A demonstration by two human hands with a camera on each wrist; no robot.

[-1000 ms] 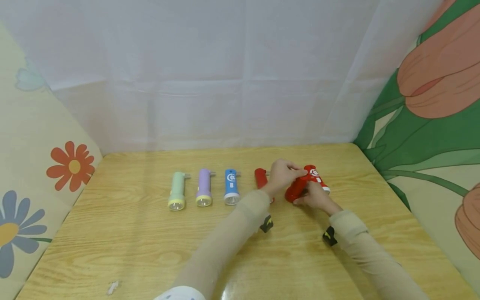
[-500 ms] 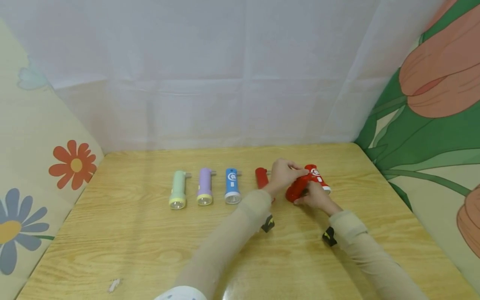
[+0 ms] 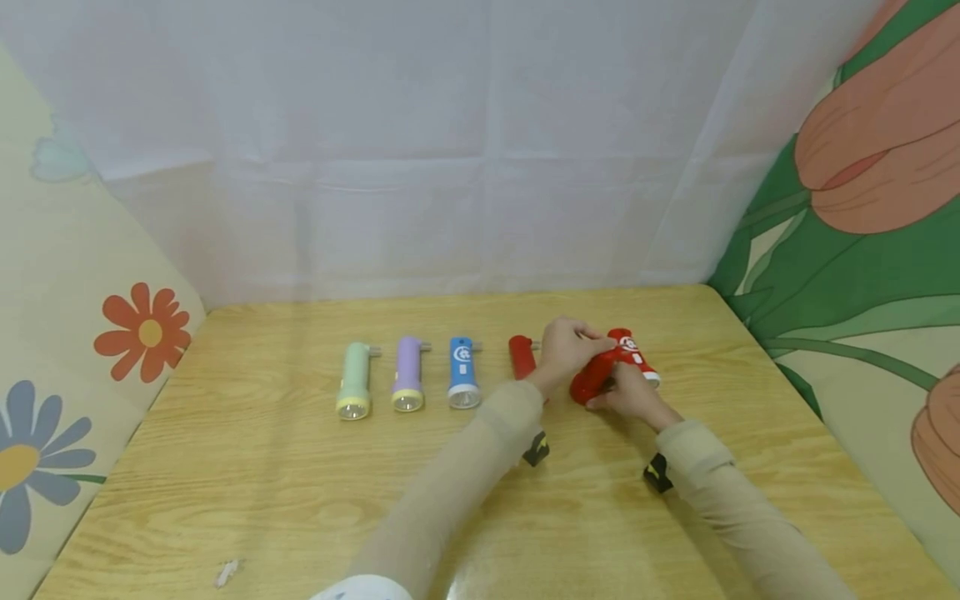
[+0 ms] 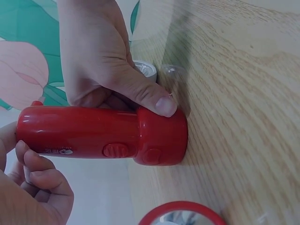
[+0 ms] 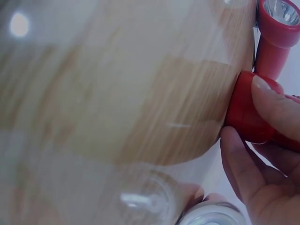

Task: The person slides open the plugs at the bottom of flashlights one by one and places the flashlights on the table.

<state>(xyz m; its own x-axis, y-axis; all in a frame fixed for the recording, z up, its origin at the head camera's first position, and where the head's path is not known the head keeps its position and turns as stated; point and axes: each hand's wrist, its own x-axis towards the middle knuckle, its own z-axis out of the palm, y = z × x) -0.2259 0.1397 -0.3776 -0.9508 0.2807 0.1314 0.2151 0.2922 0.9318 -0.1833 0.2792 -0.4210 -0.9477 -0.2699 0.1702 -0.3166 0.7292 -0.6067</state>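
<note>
A plain red flashlight (image 4: 89, 131) stands with its lens end down at the table; the lens is hidden. My right hand (image 3: 633, 392) grips its wide head (image 5: 251, 110) between thumb and fingers. At the tail end, the fingertips of my left hand (image 3: 566, 350) pinch the flashlight, as the left wrist view (image 4: 42, 187) shows. Just behind lies a red flashlight with a white rim and white print (image 3: 630, 346). Another red flashlight (image 3: 522, 357) lies left of my hands, partly covered by the left one.
Blue (image 3: 463, 373), purple (image 3: 408, 375) and pale green (image 3: 354, 381) flashlights lie in a row to the left, plug prongs sticking out sideways. A small white scrap (image 3: 226, 572) is near the front of the wooden table (image 3: 300, 483). White cloth (image 3: 420, 225) hangs behind.
</note>
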